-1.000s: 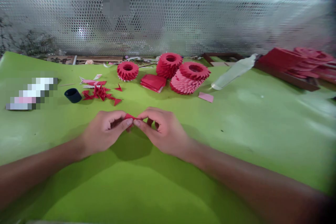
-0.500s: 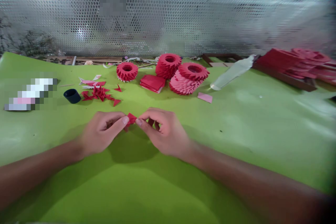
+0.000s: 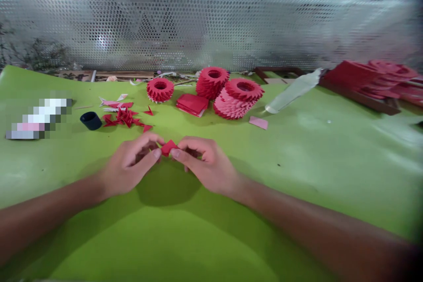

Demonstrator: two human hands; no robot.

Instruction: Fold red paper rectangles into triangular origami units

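Paper (image 3: 169, 147), red, small and folded to a corner at the far side, held up between two hands over the near middle of the green table (image 3: 205, 238). Pinched at its right side by the right hand (image 3: 209, 158), with the thumb laid over the near face. Met at its left edge by the curled left hand (image 3: 127, 167) (hard to tell whether gripping or only steadying). Likely to handle as very light, thin and fairly crisp along the folds, easy to crush or dent; best taken by the edges, with flat fingertips and little pressure. Beyond and to the left, a pile of red folded pieces (image 3: 124, 116), with a black tube (image 3: 94, 121) just left of it. Farther off, a short paper ring (image 3: 160, 92), a stack of red sheets (image 3: 192, 104) and, to their right, a pink-sided column (image 3: 233, 105).
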